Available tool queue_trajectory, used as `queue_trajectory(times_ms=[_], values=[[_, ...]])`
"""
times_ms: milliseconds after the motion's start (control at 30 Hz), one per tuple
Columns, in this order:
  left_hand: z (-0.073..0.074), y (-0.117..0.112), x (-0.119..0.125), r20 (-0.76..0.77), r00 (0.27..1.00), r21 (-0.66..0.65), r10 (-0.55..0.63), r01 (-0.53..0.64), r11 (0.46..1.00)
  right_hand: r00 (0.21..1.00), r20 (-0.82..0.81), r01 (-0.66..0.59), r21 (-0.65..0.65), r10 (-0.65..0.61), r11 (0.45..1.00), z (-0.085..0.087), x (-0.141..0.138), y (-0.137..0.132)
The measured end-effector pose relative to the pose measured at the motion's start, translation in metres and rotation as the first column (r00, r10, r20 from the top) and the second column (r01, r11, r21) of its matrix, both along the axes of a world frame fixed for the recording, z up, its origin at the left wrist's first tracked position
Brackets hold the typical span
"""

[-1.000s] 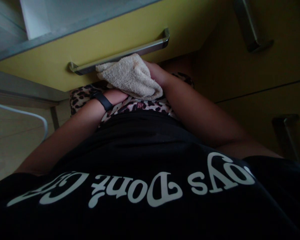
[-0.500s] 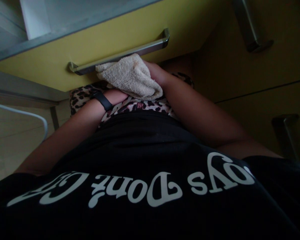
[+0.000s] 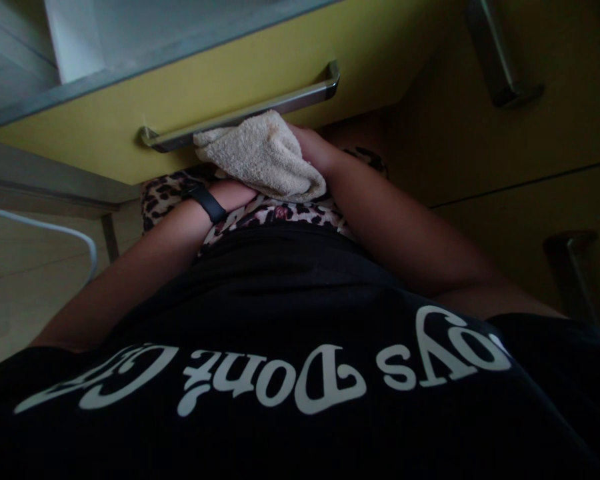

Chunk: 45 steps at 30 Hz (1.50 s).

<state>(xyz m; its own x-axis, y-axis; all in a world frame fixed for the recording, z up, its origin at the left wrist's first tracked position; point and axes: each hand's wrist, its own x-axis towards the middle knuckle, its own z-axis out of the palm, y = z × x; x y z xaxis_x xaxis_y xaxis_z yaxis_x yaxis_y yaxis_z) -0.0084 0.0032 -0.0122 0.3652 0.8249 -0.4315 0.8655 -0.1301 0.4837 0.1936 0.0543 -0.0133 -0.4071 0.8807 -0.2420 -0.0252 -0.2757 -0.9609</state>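
A beige terry cloth (image 3: 265, 157) lies bunched in my lap, just below the metal handle (image 3: 250, 110) of a yellow drawer front (image 3: 180, 100). My right hand (image 3: 310, 148) is against the far right side of the cloth and grips it, with its fingers hidden behind the fabric. My left hand (image 3: 240, 193) reaches under the cloth's lower left edge; only the wrist side shows, and its fingers are covered. A black band (image 3: 207, 203) circles my left wrist.
The drawer stands pulled out over my lap, its pale inside (image 3: 145, 33) showing at the top. To the right are darker yellow fronts with metal handles (image 3: 500, 60). A white cable (image 3: 65, 230) curves above the tiled floor (image 3: 25, 287) at left.
The view has shifted very slightly, so the drawer sits a touch lower and to the right. Hands and cloth hold the same place relative to each other.
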Motion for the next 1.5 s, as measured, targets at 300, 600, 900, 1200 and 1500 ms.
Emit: queue_trajectory(times_ms=[300, 600, 900, 1200, 1500], values=[[0.009, -0.001, 0.005, -0.034, 0.999, -0.028, -0.011, 0.010, 1.000, 0.999, -0.036, -0.022, -0.003, 0.022, 1.000, 0.003, 0.000, -0.001], [0.010, -0.002, 0.006, -0.007, 0.999, -0.042, -0.031, 0.031, 0.999, 0.997, -0.067, -0.031, 0.024, 0.033, 0.999, 0.008, 0.003, -0.004], [0.015, -0.002, 0.010, -0.068, 0.997, -0.063, -0.047, 0.043, 0.997, 0.999, -0.024, -0.049, 0.004, 0.049, 0.999, 0.010, 0.002, -0.005], [0.008, 0.001, 0.007, -0.040, 0.999, -0.054, -0.036, 0.033, 0.998, 0.996, -0.037, -0.079, 0.028, 0.080, 0.996, 0.007, 0.001, -0.002], [0.017, -0.005, 0.006, 0.067, 0.998, -0.033, 0.014, -0.011, 0.999, 0.991, 0.071, -0.119, 0.161, 0.109, 0.980, -0.011, 0.001, 0.007]])
